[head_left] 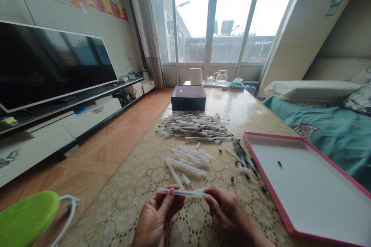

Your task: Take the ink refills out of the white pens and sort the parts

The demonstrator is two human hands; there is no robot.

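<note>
Close to the table's near edge, my left hand [159, 216] is closed around a translucent white pen [189, 193], thumb on top, holding it level. At the pen's right end the fingers of my right hand [227, 206] are pinched together; what lies inside that pinch is partly hidden. Just beyond are loose clear pen barrels or caps [188, 166] in a small pile. Farther back is a bigger heap of pens [194, 127] with dark ends. To the right lie a bunch of dark thin pen parts [242, 154] and several small black plugs [232, 179].
A pink-rimmed white tray [321, 185] with one black plug [279, 164] lies at the right. Behind the heap stands a dark blue box [188, 103]. A jug [195, 76] and a glass pitcher [222, 76] are at the table's far end. A green seat [29, 218] is lower left.
</note>
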